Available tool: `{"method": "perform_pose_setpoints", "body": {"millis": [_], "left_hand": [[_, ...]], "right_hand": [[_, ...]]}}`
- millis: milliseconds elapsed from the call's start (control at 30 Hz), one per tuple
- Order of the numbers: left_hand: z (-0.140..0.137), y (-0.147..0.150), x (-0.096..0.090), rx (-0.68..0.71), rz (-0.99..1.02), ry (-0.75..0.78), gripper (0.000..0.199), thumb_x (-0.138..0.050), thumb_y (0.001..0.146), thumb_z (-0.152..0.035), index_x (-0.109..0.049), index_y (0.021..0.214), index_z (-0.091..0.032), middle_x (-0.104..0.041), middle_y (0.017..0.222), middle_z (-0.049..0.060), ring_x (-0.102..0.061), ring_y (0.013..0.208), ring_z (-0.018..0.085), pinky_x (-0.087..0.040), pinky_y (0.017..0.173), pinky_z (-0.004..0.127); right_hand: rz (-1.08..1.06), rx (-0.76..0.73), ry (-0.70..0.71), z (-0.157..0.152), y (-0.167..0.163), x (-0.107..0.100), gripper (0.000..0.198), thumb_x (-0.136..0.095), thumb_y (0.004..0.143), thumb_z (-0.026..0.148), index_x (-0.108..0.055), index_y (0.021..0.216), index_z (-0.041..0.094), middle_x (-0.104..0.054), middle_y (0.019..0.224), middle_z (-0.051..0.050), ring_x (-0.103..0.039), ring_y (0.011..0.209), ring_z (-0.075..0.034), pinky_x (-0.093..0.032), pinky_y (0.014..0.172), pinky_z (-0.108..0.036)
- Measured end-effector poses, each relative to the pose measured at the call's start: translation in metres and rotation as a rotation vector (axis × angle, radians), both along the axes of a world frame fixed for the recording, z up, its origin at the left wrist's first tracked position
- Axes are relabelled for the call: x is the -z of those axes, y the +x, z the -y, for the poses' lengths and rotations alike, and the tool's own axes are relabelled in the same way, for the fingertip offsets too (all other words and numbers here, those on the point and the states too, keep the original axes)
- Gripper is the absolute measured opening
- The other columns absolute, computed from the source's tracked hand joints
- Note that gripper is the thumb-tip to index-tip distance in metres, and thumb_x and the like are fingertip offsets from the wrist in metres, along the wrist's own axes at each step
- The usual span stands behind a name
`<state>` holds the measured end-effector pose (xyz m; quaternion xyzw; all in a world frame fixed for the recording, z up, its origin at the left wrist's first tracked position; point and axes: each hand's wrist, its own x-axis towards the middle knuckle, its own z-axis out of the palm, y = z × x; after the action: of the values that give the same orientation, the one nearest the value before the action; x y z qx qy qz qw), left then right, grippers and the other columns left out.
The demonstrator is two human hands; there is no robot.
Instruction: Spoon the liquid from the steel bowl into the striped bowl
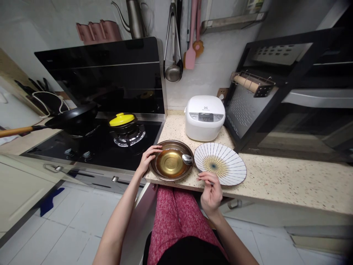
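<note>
A round metal bowl [159, 172] with amber liquid in it sits at the counter's front edge. My left hand [147, 160] grips its left rim, fingers over the edge. In my right hand [211, 193], closed in front of the counter, is the handle of a metal spoon [187, 159]. The spoon's head is over the right side of the bowl, above the liquid; whether it touches the liquid I cannot tell. Just beyond my right hand lies a white plate [231, 162] with dark radiating lines and a yellowish centre, close beside the bowl.
Behind the plate stands a white rice cooker [205, 121]. To the left, the black gas stove [110, 156] carries a small pot with a yellow lid [121, 119] and a wok [74, 117] with a wooden handle. Utensils, including a pink spatula [190, 57], hang on the wall.
</note>
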<state>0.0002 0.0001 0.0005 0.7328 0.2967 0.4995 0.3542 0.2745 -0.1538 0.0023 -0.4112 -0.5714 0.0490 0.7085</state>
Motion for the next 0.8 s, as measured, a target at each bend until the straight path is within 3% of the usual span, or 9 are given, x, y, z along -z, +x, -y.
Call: {"method": "perform_pose_setpoints", "body": {"millis": [267,800], "left_hand": [[-0.001,0.0,0.001,0.005,0.003,0.01,0.035,-0.055,0.089,-0.028,-0.082,0.11,-0.021,-0.07,0.134,0.012,-0.06,0.128,0.035,-0.038,0.118,0.056],[0.0,0.0,-0.001,0.005,-0.001,0.008,0.036,-0.055,0.089,-0.028,-0.082,0.111,-0.021,-0.07,0.134,0.012,-0.06,0.13,0.035,-0.038,0.118,0.056]], "right_hand": [[-0.025,-0.097,-0.08,-0.006,-0.023,0.002,0.023,-0.044,0.105,0.019,-0.062,0.092,0.023,-0.067,0.089,-0.004,-0.065,0.078,-0.017,-0.055,0.069,-0.031],[-0.161,-0.184,-0.242,-0.011,-0.032,0.011,0.024,-0.044,0.107,0.03,-0.061,0.092,0.022,-0.065,0.09,-0.003,-0.061,0.071,-0.015,-0.054,0.065,-0.03]]}}
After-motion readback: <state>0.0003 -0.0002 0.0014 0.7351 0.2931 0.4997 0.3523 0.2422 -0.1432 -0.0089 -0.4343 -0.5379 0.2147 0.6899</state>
